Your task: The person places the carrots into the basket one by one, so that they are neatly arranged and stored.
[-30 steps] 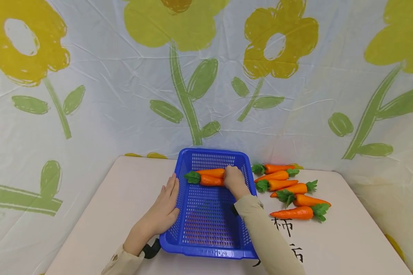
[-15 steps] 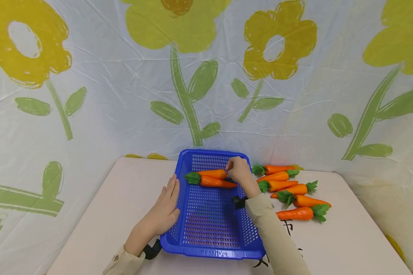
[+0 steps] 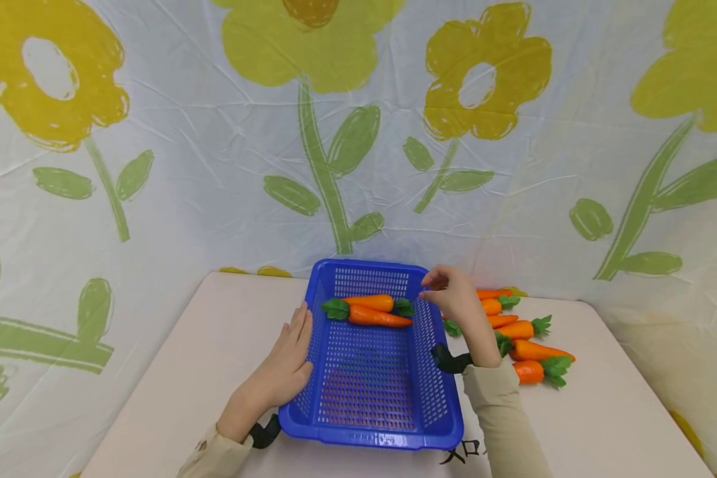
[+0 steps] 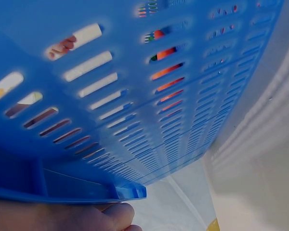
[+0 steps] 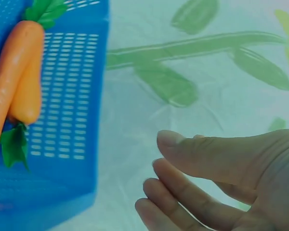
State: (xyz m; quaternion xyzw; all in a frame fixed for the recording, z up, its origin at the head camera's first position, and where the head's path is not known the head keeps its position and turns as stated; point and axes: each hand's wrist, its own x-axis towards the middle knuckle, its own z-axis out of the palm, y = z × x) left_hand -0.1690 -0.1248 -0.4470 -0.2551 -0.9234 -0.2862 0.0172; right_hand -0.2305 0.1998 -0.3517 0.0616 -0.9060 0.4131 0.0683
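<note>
A blue perforated plastic basket [image 3: 370, 439] stands on the table, with two toy carrots lying side by side near its far end. The nearer carrot [image 3: 376, 317] has its leaves to the left; the farther carrot [image 3: 375, 303] has its leaves to the right. My left hand [image 3: 283, 362] rests along the basket's left side, fingers straight. In the left wrist view its fingertips [image 4: 116, 214] show under the rim. Over the basket's far right rim is my right hand [image 3: 457, 299], holding nothing. Its fingers curve loosely, thumb apart from them in the right wrist view.
Several more toy carrots [image 3: 540, 350] lie in a loose column on the table right of the basket, partly hidden by my right arm. Black characters [image 3: 469, 449] mark the pale table [image 3: 179, 372]. A flower-print cloth [image 3: 215, 212] hangs behind.
My right hand has let go of the carrot in the basket and moved right to the rim, uncovering the far carrot's leaves. The left hand stays in place.
</note>
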